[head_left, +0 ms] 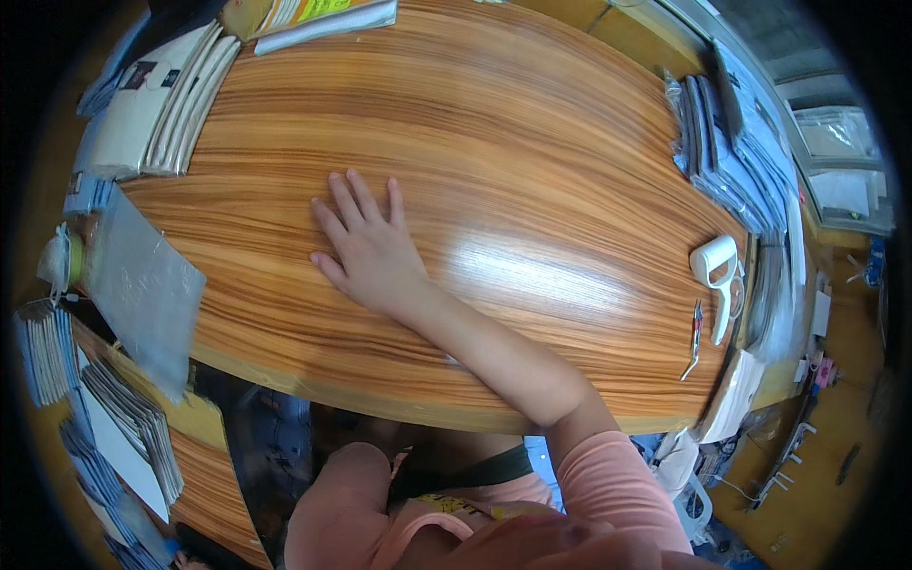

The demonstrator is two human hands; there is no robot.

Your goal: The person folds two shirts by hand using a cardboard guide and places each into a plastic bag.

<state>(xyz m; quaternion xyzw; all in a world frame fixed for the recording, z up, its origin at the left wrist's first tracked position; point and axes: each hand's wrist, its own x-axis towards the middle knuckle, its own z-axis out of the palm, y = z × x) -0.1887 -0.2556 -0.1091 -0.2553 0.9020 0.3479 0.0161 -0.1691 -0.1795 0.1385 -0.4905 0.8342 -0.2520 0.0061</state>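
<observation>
My right hand (370, 252) lies palm down on the wood-grain table (532, 142), fingers spread, holding nothing. Its bare forearm crosses the table from the lower right, out of a pink short sleeve. Of my left arm only the pink sleeve (332, 499) shows clearly, below the table's near edge; the left hand is out of sight. Left of my right hand, a clear plastic bag (147, 275) hangs over the table's corner. Toward the right edge lie a white handled roller (717, 271) and a slim metal tool with red parts (696, 332), both apart from my hand.
White folded garments (166, 104) are stacked at the far left. Blue folded garments (727, 142) in clear wrapping line the right edge, with flat clear bags (774, 285) nearer me. A white flat packet (328, 27) lies at the back. More folded garments (128, 418) sit lower left.
</observation>
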